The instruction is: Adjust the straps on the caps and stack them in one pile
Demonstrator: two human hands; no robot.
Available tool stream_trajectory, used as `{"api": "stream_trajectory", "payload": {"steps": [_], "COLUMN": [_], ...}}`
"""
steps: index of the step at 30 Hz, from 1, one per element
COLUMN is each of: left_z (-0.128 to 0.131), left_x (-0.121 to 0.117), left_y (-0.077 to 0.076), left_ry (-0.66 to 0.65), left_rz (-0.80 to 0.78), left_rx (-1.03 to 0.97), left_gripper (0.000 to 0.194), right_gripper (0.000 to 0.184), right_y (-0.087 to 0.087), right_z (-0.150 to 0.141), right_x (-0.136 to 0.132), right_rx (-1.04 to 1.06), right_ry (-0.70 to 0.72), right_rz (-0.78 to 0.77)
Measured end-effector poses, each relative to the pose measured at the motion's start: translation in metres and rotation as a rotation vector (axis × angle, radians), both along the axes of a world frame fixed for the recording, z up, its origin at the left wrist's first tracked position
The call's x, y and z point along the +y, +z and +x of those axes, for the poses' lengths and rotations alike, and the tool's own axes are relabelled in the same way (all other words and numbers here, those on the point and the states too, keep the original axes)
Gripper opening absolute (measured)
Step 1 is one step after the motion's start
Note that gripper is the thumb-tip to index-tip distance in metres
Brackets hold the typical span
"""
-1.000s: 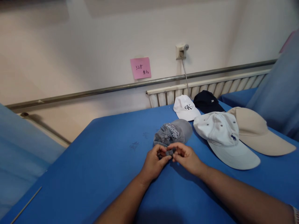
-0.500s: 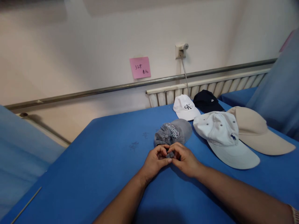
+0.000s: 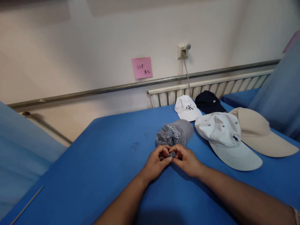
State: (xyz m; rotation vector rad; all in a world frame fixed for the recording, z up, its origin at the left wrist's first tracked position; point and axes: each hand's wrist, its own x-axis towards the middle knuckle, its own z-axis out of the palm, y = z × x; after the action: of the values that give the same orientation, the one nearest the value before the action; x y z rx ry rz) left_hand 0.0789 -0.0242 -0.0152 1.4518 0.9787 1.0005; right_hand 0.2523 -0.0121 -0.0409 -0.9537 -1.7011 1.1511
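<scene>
A grey baseball cap (image 3: 169, 132) with white lettering lies on the blue bed surface (image 3: 103, 159), its brim pointing away to the right. At its near edge, my left hand (image 3: 157, 161) and my right hand (image 3: 186, 160) meet, fingers curled and pinching the cap's grey back strap (image 3: 172, 154). A small metallic glint, perhaps a buckle, shows on the strap between the fingertips. Most of the strap is hidden behind my fingers.
A pale cap (image 3: 220, 129) with a dark logo lies right of my hands, overlapping a beige cap (image 3: 255, 128). Behind are a white cap (image 3: 187, 107) and a black cap (image 3: 208, 101). A metal rail (image 3: 112, 90) runs along the wall above a radiator (image 3: 164, 97). Blue curtains (image 3: 21, 156) flank the sides.
My fingers have shifted slightly on the grey strap, which now shows a bright glint. The view has moved a little; the caps stay where they were.
</scene>
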Motion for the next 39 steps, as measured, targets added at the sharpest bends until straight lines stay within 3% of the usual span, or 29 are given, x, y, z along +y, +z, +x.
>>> {"api": "stream_trajectory", "payload": {"steps": [9,15,23,32,39], "left_z": [-0.002,-0.006,-0.002,-0.007,-0.004], "left_x": [0.002,0.001,0.002,0.002,0.006], "left_y": [0.003,0.007,0.004,0.008,-0.002], "left_ry": [-0.039,-0.091,-0.049,-0.055,0.076], "left_rz": [-0.211,-0.392,-0.223,-0.429,-0.151], "left_rx": [-0.226,-0.366,-0.258,-0.401,-0.049], "left_gripper": [0.032,0.027,0.024,0.017,0.025], "right_gripper": [0.016,0.019,0.019,0.021,0.026], "right_y": [0.005,0.002,-0.004,-0.004,-0.008], "right_z": [-0.002,-0.003,-0.003,-0.002,-0.003], "right_x": [-0.002,-0.001,0.0,0.003,0.004], "right_rx": [0.177,0.252,0.177,0.262,0.305], "right_ry": [0.084,0.083,0.058,0.079,0.058], "right_rz": [-0.176,-0.226,-0.172,-0.224,-0.205]}}
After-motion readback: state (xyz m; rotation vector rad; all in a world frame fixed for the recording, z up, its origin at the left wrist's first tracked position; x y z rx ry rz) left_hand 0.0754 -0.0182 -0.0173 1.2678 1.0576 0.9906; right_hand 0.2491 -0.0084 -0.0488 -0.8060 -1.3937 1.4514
